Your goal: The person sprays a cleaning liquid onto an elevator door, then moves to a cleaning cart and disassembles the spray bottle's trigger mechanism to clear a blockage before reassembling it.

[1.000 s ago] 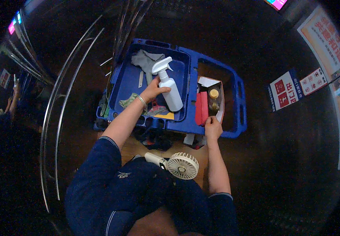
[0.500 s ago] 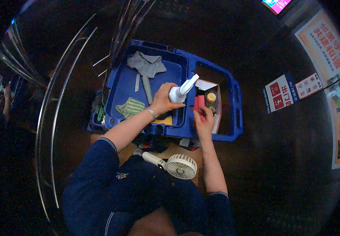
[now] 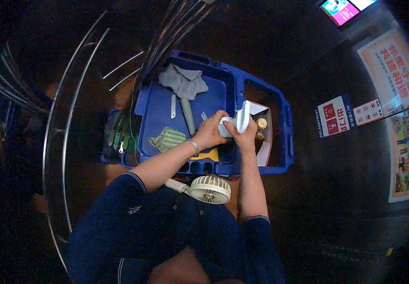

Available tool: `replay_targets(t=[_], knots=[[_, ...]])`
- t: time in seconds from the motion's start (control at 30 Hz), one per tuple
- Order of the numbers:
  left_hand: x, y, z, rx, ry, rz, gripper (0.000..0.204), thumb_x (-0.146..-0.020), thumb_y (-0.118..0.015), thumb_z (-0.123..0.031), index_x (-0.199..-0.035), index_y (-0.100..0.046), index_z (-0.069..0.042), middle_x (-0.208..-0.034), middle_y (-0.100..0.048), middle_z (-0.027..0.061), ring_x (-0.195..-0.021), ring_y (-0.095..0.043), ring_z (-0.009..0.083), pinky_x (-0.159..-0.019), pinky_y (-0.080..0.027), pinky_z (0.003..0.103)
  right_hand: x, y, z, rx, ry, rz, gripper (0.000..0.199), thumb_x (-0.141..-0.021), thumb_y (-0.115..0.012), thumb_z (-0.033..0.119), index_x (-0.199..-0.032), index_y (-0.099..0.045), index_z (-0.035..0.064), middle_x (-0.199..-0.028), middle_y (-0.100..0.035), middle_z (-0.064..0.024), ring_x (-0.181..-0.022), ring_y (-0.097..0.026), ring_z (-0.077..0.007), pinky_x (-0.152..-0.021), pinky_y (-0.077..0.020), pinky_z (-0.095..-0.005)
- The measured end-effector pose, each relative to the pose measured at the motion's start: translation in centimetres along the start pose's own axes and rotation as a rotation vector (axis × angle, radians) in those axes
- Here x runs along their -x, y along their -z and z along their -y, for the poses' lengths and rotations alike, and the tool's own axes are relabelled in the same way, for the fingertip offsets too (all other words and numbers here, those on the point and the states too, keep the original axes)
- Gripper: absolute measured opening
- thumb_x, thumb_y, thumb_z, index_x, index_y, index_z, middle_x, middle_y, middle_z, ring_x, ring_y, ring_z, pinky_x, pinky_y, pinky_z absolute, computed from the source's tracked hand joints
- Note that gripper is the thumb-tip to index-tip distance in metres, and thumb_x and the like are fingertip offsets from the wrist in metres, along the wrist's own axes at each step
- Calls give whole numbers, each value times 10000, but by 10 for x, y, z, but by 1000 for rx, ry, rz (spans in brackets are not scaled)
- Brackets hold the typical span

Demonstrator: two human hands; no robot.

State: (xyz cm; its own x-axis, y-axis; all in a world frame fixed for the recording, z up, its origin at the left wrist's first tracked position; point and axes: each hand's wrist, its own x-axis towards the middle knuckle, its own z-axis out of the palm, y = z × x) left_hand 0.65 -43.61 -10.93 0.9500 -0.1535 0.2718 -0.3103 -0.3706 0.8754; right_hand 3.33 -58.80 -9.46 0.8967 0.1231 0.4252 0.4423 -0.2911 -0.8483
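The white spray bottle (image 3: 236,122) is now lying tilted over the blue cart (image 3: 280,142), no longer upright as a second ago. The left hand (image 3: 210,132) is gripping its body while the right hand (image 3: 247,138), newly arrived, is closing around its head.

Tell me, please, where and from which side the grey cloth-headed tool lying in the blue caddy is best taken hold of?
Probably by the pale handle of the grey cloth-headed tool, coming from above. It lies flat and bare on the floor of the blue caddy, pointing toward the person, while the head is limp cloth. Both hands, left hand and right hand, are occupied with the white spray bottle.
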Motion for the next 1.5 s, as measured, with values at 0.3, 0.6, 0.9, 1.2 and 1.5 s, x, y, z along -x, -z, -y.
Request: replay_targets(t=[0.3,0.6,0.9,1.2,1.5], knots=[[-2,-21,-11,104,23,-12,702,-613,-844,-242,-1164,-430,-106,-1111,-596,173,-1038,-594,377,-855,-493,440,-7,37,17,-48,-110,201,527,-642,-871,125,-1079,-596,18,-987,-643,-59,-906,-605,-142,-797,-492,-297],[1,-26,-12,-67,-44,-98,732,-601,-852,-236,-1177,-433,-71,-1120,-540,166,-1066,-550,366,-899,-461,438,-16,78,59,-182,-29,434,926,-618,-859,153,-1395,-377,7,-1360,-484,-150,-1275,-461,-252,-1092,-328,-388],[10,-30,-7,-94,-99,-60,821,-614,-824,-232,-1290,-392,-55,-1146,-518,182,-1133,-480,375,-962,-403,447,-10,37,30,-578,-149,295,778,-701,-732,115,-1382,-382,-25,-1270,-563,-194,-1186,-543,-292,-1014,-417,-421],[14,-32,10,-33,-68,-43,795,-624,-794,-213,-1287,-385,-54,-1128,-522,180,-1089,-489,372,-949,-404,447,1,19,5,-411,-96,92,540,-758,-740,74,-1252,-543,-20,-1115,-630,-115,-1021,-599,-182,-917,-463,-308],[13,-28,11,-124,10,31,851,-591,-782,-194,-1312,-369,-13,-1178,-511,211,-1127,-475,392,-989,-397,440,1,2,21,-456,-79,2,492,-768,-719,38,-1218,-530,-23,-1021,-633,-95,-936,-614,-174,-861,-489,-300]])
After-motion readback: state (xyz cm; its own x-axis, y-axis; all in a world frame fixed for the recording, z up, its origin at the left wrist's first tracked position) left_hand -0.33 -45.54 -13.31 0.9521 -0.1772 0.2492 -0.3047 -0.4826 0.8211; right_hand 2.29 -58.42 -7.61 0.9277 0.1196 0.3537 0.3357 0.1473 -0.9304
